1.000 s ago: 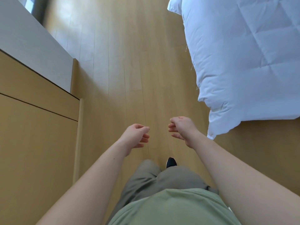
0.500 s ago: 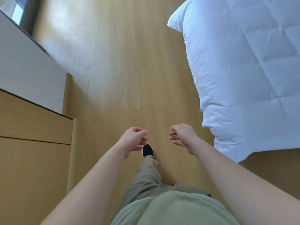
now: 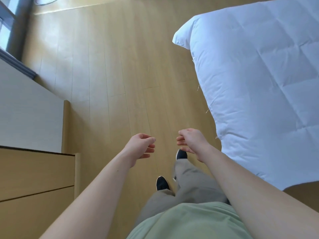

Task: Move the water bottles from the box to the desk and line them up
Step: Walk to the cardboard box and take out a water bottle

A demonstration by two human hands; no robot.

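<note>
Neither box nor water bottles show; left hand (image 3: 141, 146) and right hand (image 3: 190, 141) hang loosely curled, holding nothing, above the light wooden plank floor (image 3: 120, 75).

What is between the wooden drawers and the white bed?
In the head view, bare wood floor lies between the drawers and the bed. The person stands there, both empty hands, left and right, held out over it.

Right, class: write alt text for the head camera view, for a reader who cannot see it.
Seen from above, a person's empty left hand and right hand reach forward, fingers loosely curled, over a wooden floor. A white duvet lies to the right, a wooden cabinet to the left.
</note>
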